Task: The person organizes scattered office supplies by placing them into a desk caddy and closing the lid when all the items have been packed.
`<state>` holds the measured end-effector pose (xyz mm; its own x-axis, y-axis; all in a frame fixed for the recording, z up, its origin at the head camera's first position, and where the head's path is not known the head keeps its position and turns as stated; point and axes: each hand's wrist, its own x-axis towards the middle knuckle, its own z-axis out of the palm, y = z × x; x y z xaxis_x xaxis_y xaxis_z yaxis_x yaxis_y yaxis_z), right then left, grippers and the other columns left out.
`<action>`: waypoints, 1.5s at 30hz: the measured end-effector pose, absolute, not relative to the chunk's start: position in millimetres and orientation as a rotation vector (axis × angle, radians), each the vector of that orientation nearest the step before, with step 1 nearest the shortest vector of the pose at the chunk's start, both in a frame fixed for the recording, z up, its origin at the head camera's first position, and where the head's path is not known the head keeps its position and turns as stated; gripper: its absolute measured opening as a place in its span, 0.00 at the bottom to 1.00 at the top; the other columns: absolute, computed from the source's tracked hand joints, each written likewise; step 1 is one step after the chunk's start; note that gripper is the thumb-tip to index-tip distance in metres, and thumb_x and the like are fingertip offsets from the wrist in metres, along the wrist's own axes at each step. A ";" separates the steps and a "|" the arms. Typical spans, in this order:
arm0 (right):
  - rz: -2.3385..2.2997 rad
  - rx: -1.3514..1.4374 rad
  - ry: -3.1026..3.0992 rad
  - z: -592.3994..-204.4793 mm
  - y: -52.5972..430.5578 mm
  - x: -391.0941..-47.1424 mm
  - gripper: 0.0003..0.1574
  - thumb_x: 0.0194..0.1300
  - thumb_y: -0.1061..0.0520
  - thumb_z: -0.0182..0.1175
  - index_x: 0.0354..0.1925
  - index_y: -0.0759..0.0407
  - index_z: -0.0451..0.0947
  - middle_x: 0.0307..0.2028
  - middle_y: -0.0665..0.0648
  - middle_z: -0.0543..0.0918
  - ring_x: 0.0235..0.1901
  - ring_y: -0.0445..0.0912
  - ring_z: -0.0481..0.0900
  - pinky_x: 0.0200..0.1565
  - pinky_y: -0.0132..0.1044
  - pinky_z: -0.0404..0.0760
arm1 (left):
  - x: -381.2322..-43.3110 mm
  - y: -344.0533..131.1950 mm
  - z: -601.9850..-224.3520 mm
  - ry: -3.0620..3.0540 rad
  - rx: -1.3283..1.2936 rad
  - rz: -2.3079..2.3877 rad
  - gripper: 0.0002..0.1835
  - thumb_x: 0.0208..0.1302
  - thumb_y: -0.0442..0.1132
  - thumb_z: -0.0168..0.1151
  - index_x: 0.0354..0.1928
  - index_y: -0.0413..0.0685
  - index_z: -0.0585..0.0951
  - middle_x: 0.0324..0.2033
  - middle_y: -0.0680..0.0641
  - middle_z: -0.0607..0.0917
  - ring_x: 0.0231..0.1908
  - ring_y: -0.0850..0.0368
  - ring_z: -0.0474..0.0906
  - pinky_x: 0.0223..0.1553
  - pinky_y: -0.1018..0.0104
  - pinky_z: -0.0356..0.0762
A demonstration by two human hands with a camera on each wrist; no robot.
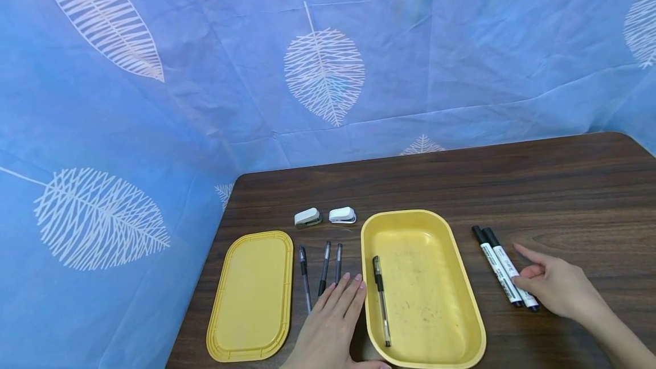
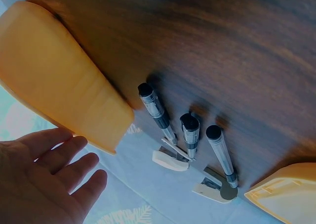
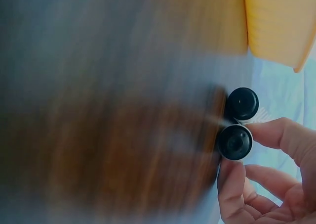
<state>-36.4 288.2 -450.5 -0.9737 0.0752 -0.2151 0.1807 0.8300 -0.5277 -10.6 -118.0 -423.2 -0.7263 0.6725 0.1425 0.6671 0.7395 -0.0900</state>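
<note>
A long yellow box [image 1: 458, 278] has one black-capped pen [image 1: 381, 303] inside along its left wall. My left hand [image 1: 330, 323] lies with fingers extended at the box's left rim. Close by are several pens [image 1: 304, 278], partly hidden by its fingers. To the right of the box, two whiteboard markers with black caps lie side by side: a left marker [image 1: 496, 269] and a right marker [image 1: 511, 269]. My right hand [image 1: 561, 286] is at the right marker, thumb tip against its barrel and index finger extended beside it. The right wrist view shows their round black ends [image 3: 235, 142].
A flat yellow lid [image 1: 251, 295] lies left of the pens. Two small white staplers [image 1: 307, 217] stand behind them. A blue leaf-patterned cloth [image 1: 389, 73] hangs behind and to the left of the dark wooden table [image 1: 553, 187].
</note>
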 end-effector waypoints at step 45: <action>-1.025 0.156 3.152 -396.8 249.6 -23.9 0.36 0.61 0.51 0.66 0.66 0.54 0.71 0.28 0.40 0.82 0.23 0.23 0.68 0.23 0.27 0.65 | -10.6 -111.7 -415.4 -3.025 -1.011 -0.094 0.52 0.59 0.79 0.39 0.75 0.50 0.56 0.73 0.50 0.61 0.74 0.53 0.55 0.69 0.53 0.63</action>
